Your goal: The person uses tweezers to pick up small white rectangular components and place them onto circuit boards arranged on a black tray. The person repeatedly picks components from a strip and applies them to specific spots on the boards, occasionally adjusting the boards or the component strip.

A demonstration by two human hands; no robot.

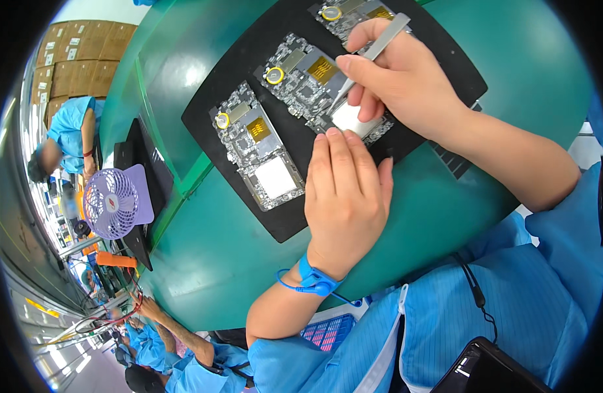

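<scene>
Three circuit boards lie in a slanting row on a black mat (282,219). My right hand (416,88) is closed around metal tweezers (384,44), whose tips reach down to the middle circuit board (302,90), beside its white square pad (348,119). Stretched flat, the fingers of my left hand (347,187) rest at that board's near edge and cover part of it. To the left sits another circuit board (245,124) with a yellow-ringed coin cell, a gold patch and a white pad. The far circuit board (346,25) is partly hidden by my right hand.
A blue wrist strap (313,280) with a cord circles my left wrist. Beyond the green table's (209,275) left side stand a purple fan (114,203) and an orange-handled tool (116,260). Co-workers in blue sit at the left and lower left. Stacked cartons (78,49) stand behind.
</scene>
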